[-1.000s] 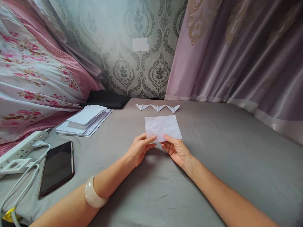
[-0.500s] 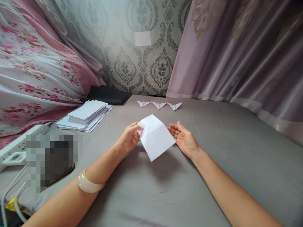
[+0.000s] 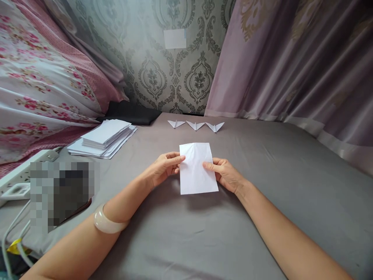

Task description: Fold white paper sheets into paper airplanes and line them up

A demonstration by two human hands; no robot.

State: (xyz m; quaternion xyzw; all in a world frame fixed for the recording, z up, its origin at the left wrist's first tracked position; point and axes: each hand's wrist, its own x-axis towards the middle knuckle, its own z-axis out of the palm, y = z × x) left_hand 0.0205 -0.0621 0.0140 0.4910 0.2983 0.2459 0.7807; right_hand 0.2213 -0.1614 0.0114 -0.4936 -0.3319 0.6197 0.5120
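Head view, both hands (image 3: 166, 168) (image 3: 225, 175) holding blank white paper (image 3: 197, 168), no writing

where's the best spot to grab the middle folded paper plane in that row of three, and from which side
Probably the raised centre fold of the middle paper plane, pinched from above with thumb and finger. Its wings spread flat on the grey sheet and offer little edge, and the left plane and right plane lie close beside it, so a sideways reach would likely nudge them.

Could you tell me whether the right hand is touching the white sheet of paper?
Touching: the head view shows the right hand with fingertips on the white sheet.
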